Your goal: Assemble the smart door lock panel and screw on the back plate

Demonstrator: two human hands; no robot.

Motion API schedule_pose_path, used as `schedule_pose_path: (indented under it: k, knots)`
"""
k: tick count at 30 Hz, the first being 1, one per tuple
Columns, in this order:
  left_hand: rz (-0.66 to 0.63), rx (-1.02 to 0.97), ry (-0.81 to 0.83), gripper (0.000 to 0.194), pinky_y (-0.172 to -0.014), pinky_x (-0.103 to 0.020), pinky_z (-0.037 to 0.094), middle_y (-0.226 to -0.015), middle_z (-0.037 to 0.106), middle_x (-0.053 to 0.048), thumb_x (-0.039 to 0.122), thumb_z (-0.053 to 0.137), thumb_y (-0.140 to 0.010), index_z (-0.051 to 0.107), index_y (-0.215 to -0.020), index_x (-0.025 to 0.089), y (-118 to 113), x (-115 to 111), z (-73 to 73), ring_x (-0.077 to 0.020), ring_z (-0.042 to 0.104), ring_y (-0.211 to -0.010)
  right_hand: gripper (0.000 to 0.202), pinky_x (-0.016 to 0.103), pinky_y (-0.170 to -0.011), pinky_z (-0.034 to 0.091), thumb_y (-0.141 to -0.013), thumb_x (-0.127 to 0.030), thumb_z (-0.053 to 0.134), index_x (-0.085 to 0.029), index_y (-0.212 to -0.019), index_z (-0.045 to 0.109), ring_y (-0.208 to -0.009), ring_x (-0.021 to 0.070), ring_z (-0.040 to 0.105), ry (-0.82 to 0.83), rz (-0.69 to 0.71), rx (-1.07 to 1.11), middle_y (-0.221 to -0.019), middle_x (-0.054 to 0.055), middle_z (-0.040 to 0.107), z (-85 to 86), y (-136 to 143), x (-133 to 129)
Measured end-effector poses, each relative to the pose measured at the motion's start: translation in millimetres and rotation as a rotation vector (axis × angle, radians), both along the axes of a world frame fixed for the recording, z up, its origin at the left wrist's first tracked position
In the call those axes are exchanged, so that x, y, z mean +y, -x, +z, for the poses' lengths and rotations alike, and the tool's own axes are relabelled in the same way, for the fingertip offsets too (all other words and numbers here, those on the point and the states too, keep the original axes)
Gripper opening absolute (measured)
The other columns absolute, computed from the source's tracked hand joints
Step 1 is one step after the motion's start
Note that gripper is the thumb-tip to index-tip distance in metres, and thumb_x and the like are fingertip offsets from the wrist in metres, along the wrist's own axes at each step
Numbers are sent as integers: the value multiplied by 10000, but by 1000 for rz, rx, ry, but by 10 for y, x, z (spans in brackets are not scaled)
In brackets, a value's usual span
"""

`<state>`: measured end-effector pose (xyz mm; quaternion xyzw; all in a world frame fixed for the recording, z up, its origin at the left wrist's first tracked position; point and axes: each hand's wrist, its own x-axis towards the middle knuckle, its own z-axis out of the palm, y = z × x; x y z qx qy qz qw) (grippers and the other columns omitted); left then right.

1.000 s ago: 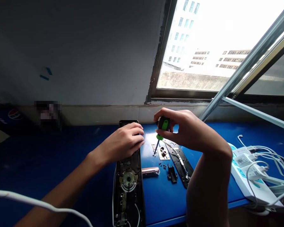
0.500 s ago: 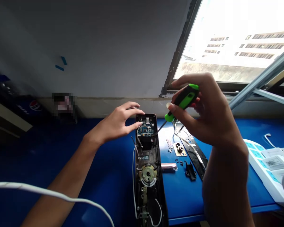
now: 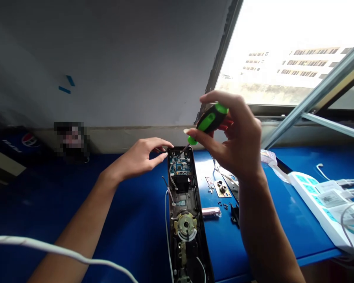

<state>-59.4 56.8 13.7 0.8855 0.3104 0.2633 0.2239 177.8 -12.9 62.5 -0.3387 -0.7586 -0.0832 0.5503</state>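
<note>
My right hand grips a green and black screwdriver, tilted, with its shaft pointing down-left to the upper part of a blue circuit board. Whether the tip touches the board I cannot tell. The board sits at the far end of a long, open black housing, which also contains a round metal speaker-like part and thin wires. At the housing's upper left corner, my left hand grips the edge with closed thumb and fingers.
Right of the housing lie small screws, a small square board, a pinkish wrapped cylinder and a black bracket. A white power strip with plugs stands farther right. A white cable crosses the lower left.
My right hand has moved the screwdriver left, its tip going from the board's lower right edge to its upper part. My left thumb has drawn back from the board to the housing's edge.
</note>
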Motion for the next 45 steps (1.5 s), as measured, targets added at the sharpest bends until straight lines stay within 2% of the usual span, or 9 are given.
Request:
schedule_pose_path:
  k: [7, 15, 21, 24, 31, 36, 40, 42, 45]
  knots:
    - [-36, -20, 124, 321, -1017, -340, 567, -1253, 751, -15, 314, 635, -960, 708, -1267, 258, 45, -12, -15, -212, 716, -1100, 415, 372, -698, 660, -883, -304, 780, -281, -1269, 627, -771, 174, 699, 28, 50, 6, -1074, 26, 706, -32, 172, 105]
    - [-52, -51, 187, 310, -1006, -347, 580, -1267, 745, -34, 332, 645, -955, 716, -1244, 242, 55, 0, -51, -222, 719, -1099, 439, 402, -739, 658, -901, -297, 753, -294, -1316, 613, -732, 179, 683, 15, 8, -26, -992, 15, 705, -80, 180, 156]
    - [-51, -57, 181, 323, -1015, -350, 579, -1256, 755, -24, 339, 665, -940, 725, -1246, 252, 60, 7, -56, -219, 729, -1088, 430, 384, -703, 647, -919, -298, 719, -283, -1333, 605, -688, 157, 637, 20, 18, -39, -1133, 39, 721, -45, 207, 133]
    - [-50, -65, 179, 340, -1024, -357, 577, -1254, 760, -24, 357, 673, -932, 734, -1250, 254, 61, 7, -50, -225, 729, -1090, 470, 370, -695, 648, -929, -287, 704, -311, -1378, 570, -737, 167, 669, 50, 9, -44, -1248, 49, 705, -47, 208, 129]
    - [-30, -67, 160, 324, -1022, -366, 583, -1208, 776, -22, 376, 706, -908, 759, -1202, 253, 44, 9, -53, -233, 734, -1073, 520, 359, -707, 656, -942, -302, 697, -338, -1433, 529, -780, 180, 696, 73, -13, -65, -1260, 50, 711, -53, 187, 100]
    - [-71, -146, 311, 404, -1032, -389, 591, -1321, 719, -54, 358, 740, -891, 703, -1278, 248, 33, 55, -127, -236, 744, -1091, 444, 372, -684, 659, -956, -335, 683, -316, -1386, 573, -723, 172, 650, 38, -34, -82, -1122, 37, 726, -56, 217, 78]
    - [-97, -181, 459, 533, -1002, -429, 611, -1441, 638, -87, 379, 795, -847, 644, -1344, 258, 9, 85, -189, -242, 744, -1079, 449, 439, -763, 674, -911, -394, 754, -353, -1329, 593, -803, 212, 687, 32, -113, -84, -1242, 55, 716, -70, 284, 80]
    - [-108, -202, 507, 583, -1024, -436, 601, -1415, 653, -94, 357, 824, -820, 630, -1360, 253, -10, 94, -208, -234, 732, -1088, 430, 462, -828, 672, -897, -423, 768, -352, -1287, 602, -854, 230, 707, -5, -133, -66, -1256, 53, 715, -85, 313, 102]
    - [-107, -220, 515, 614, -1071, -448, 572, -1325, 696, -100, 328, 857, -787, 637, -1352, 232, -33, 101, -223, -235, 709, -1119, 379, 424, -858, 666, -914, -440, 748, -326, -1248, 608, -860, 213, 711, -58, -153, -43, -1215, 48, 732, -105, 323, 139]
